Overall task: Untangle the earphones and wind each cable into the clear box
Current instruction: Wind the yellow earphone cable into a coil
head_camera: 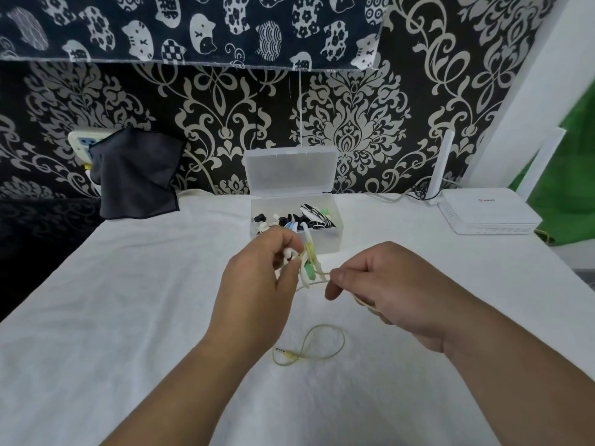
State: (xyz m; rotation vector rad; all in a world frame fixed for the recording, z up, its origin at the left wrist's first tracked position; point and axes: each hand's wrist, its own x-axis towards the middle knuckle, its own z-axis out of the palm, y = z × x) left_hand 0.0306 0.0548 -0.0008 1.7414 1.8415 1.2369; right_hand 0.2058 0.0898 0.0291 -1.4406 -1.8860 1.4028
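Both forearms reach in from the bottom edge, meeting above a pale yellow-green cable (323, 345) that lies in 1 loose loop on the counter, its metal jack plug (284, 351) pointing left. From the loop the thin, glossy cable climbs into the right hand (396, 284), whose fingers curl over it while thumb and forefinger pinch it near the knot. The left hand (257, 284), palm turned inward, has its fingers curled round the tangled earphones (307, 263): white buds, a green plug and pale cords bunched together, held above the counter just in front of the clear box (325, 243). That frosted plastic box stands with its hinged lid (289, 172) upright, black and white earphones heaped inside. A wrinkled white cloth (128, 300) covers the counter; a dark cloth (138, 175) hangs far left and a white router (486, 215) sits far right.
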